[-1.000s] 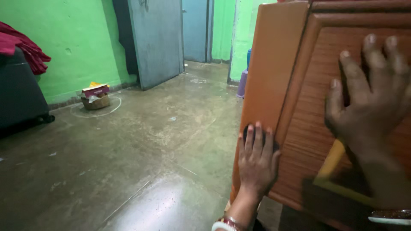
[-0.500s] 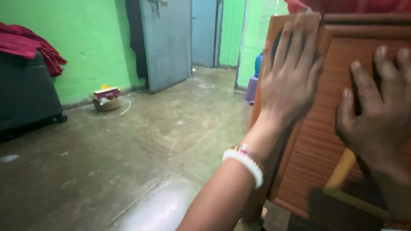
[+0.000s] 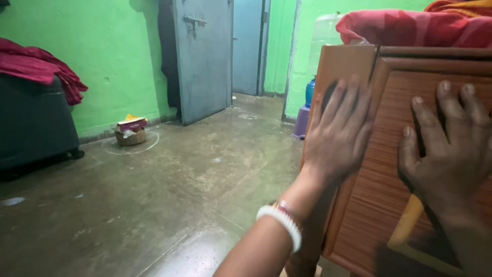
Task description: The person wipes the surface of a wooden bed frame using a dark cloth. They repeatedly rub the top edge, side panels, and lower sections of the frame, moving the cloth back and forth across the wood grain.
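Left hand (image 3: 335,138): bare, no rings seen.
Left wrist: white bangle (image 3: 281,221) w/ thin red-gold bangle beside it.
Left forearm: bare, no sleeve.
Right hand (image 3: 448,154): bare; wrist out of frame.

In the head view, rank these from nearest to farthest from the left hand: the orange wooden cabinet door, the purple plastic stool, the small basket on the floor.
1. Orange wooden cabinet door: the left hand lies flat on its left edge.
2. Purple plastic stool: just left of the hand, behind the cabinet by the green wall.
3. Small basket on the floor: far left, against the green wall.
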